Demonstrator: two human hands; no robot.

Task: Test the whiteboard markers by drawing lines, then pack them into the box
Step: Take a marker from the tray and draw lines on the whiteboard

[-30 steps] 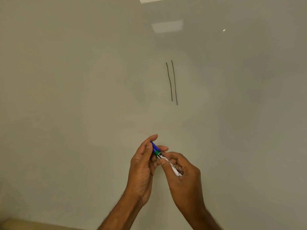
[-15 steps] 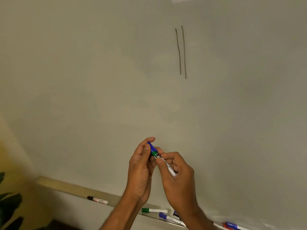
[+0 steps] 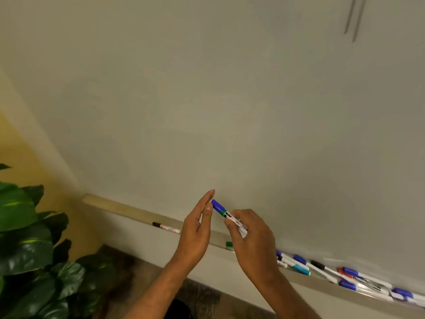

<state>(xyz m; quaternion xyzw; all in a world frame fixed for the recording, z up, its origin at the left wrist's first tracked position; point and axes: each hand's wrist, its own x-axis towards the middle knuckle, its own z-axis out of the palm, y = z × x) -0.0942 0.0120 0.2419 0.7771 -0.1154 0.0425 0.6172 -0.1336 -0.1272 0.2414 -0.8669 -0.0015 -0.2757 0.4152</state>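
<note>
Since a second ago the view has dropped and swung left, so the two drawn lines [image 3: 350, 18] now sit at the top right edge, and a ledge and a plant have come into sight. The left hand [image 3: 197, 229], which was curled about the marker's cap, has straightened its fingers.

The whiteboard [image 3: 230, 100] fills most of the view, tilted, with a yellow wall [image 3: 13, 143] to its left. The plant [image 3: 30, 238], dark green and broad-leaved, stands in the lower left corner. The ledge [image 3: 128, 209] runs along the bottom of the board, sloping down to the right.

The left hand is held flat and upright, its thumb and fingertips touching the end of the blue cap [image 3: 218, 205]. The right hand [image 3: 251, 240] grips the white barrel of the marker [image 3: 232, 221], which points up and left in front of the board, above the ledge.

A bunch of loose markers [image 3: 322, 268] lies on the ledge to the right, with blue, teal, black and red caps. A dark-capped marker [image 3: 166, 226] lies alone further left. A green cap [image 3: 229, 244] peeps out on the ledge between the hands.
</note>
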